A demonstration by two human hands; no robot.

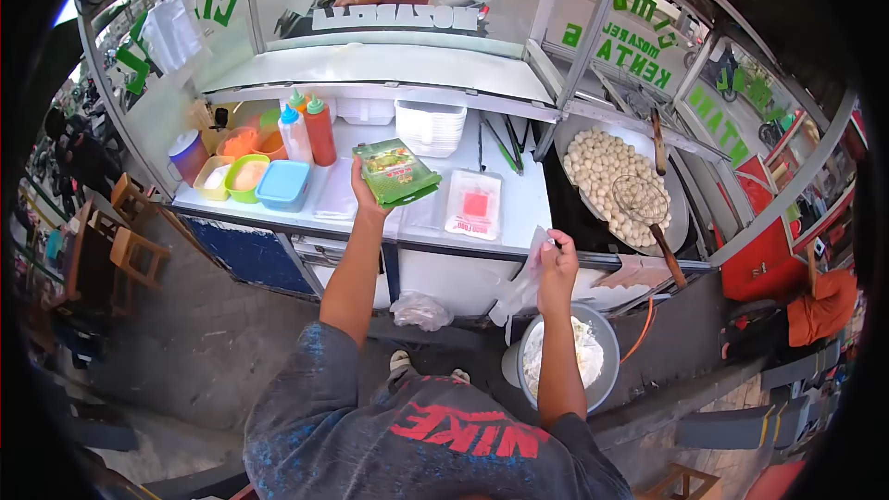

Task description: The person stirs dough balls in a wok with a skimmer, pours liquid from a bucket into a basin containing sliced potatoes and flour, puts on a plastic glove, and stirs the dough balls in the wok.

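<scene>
My left hand (pixel 364 187) is closed on a flat green printed food packet (pixel 398 172), held above the white counter. In my right hand (pixel 557 270), fingers pinched together, hangs a thin clear plastic bag (pixel 523 285) at the counter's front edge. Between the hands, a white tray (pixel 474 205) with a pink-red square lies on the counter. A stack of white trays (pixel 431 128) stands behind the packet. Below my right forearm is a grey bucket (pixel 607 344) holding white powder.
Sauce bottles (pixel 319 131) and a blue-lidded tub (pixel 282 185) stand on the left. On the right, a large wok (pixel 681 213) holds many pale round balls and a wire skimmer (pixel 641 199). Tongs (pixel 500 143) lie beside it. Glass panels enclose the stall. Another person (pixel 820 306) is at far right.
</scene>
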